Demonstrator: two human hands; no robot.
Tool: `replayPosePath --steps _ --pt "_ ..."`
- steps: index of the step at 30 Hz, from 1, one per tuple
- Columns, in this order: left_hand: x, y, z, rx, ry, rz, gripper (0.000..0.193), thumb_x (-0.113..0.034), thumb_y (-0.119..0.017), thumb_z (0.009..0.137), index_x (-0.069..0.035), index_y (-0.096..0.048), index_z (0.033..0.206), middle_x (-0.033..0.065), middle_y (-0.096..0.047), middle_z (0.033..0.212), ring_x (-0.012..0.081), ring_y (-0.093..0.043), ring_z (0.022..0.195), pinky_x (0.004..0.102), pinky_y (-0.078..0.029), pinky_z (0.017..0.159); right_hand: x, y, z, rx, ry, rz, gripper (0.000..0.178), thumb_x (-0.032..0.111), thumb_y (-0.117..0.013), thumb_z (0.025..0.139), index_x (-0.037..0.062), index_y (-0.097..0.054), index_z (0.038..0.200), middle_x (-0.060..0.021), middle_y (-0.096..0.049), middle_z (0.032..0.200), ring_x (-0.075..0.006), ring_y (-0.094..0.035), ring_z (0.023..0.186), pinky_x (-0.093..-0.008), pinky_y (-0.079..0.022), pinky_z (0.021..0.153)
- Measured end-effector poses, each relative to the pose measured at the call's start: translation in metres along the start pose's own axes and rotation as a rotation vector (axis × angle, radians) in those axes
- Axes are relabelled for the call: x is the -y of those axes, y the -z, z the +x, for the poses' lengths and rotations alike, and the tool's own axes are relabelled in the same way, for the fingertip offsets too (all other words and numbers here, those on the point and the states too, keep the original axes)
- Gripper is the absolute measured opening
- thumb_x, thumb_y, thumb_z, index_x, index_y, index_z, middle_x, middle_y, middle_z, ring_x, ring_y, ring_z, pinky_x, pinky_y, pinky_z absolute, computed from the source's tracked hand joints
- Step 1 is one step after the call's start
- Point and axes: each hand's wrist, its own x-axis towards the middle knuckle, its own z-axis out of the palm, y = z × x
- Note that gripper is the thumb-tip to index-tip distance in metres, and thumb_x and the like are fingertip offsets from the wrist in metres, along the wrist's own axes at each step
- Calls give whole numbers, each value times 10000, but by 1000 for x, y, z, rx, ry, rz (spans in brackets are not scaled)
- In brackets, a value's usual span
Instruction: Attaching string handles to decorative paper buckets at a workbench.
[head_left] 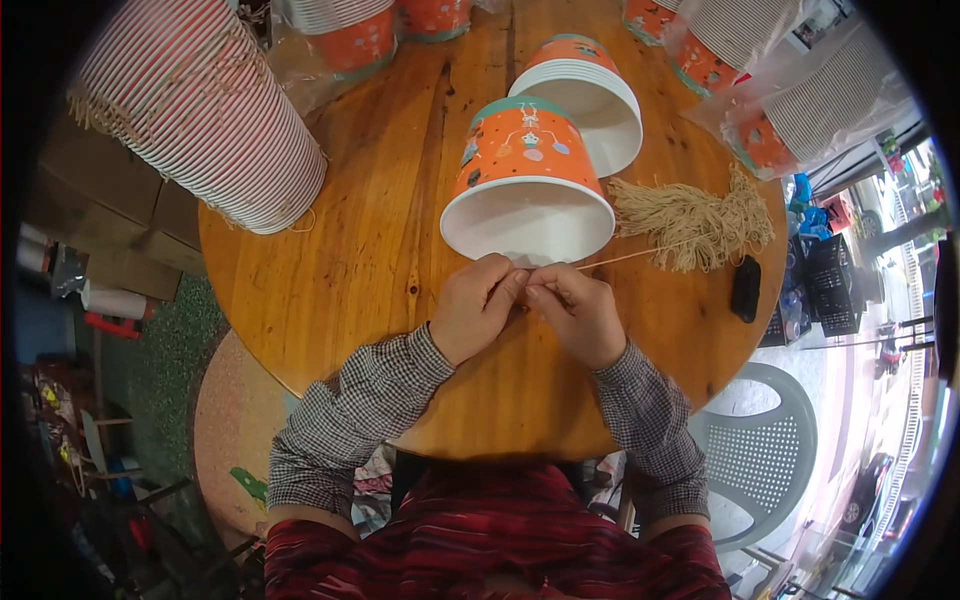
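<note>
Pinches a thin tan strand [628, 257] between thumb and fingers of the right hand [582, 312], fingertips meeting the left hand [472, 308]; cannot tell the grip there. Has an orange bucket [525, 145] tipped just beyond both hands, strand bundle [697, 228] to the right.

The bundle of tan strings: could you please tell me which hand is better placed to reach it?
Probably the right hand: it is nearer the bundle of tan strings, which lies ahead and to its right. The left hand is farther off, with the right hand in between.
</note>
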Motion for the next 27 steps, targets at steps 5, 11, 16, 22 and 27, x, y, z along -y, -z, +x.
replayPosePath --steps 5,11,16,22,27 --pt "6 -6 0 -57 -50 -51 185 -143 -537 931 4 -548 818 144 -555 746 287 -546 634 353 -443 588 4 6 0 11 -51 -101 93 54 -614 893 -9 -597 960 -103 -655 776 -141 -634 678 -256 -496 606" --pt "-1 -2 1 59 258 -291 380 -288 -449 998 -1 -578 785 55 -524 591 148 -515 535 291 -430 530 10 8 -2 -17 -2 -118 88 38 -606 889 -14 -600 959 -111 -651 783 -181 -642 683 -272 -504 623" --pt "-5 -9 1 92 208 -167 414 -300 -468 994 8 -597 749 59 -550 586 136 -517 531 281 -427 523 1 5 -3 -11 99 -60 93 19 -605 883 -24 -596 965 -125 -653 797 -227 -654 701 -292 -518 651" --pt "1 -12 -2 29 124 -139 255 -190 -524 963 18 -595 834 98 -592 668 171 -569 588 296 -450 560 3 5 -3 -22 123 -117 117 15 -616 877 -26 -588 984 -129 -659 817 -214 -668 732 -286 -525 668" --pt "4 -12 -1 6 68 -186 135 -99 -529 941 15 -554 875 124 -603 726 204 -598 632 304 -473 594 -5 5 -2 -27 57 -22 134 28 -637 872 -18 -591 990 -125 -670 828 -188 -677 731 -268 -525 649"
